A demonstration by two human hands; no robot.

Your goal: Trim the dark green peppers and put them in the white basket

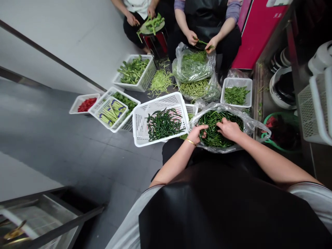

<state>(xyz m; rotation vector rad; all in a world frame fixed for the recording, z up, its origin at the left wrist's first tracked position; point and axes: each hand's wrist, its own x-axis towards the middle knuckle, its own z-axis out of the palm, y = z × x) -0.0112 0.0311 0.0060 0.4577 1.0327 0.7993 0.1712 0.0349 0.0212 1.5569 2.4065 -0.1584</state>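
A clear plastic bag (255,126) full of thin dark green chili peppers (214,121) rests open at my lap. At the bag's left side, my left hand (197,134) curls around some peppers, thumb on top. My right hand (229,129) reaches into the heap from the right, fingers pinched down on a pepper; the fingertips are partly hidden among the pods. Left of the bag stands a white perforated basket (140,129), tilted a little, with a pile of the same green chili peppers (164,124) inside.
Two people sit opposite, one handling stems (202,42) over bagged greens (195,65). Baskets of leafy greens (133,71), purple-banded green stalks (112,112) and red peppers (86,104) line the left. Trimmings (160,82) lie on the floor. Right are a green basin (282,148) and shelf.
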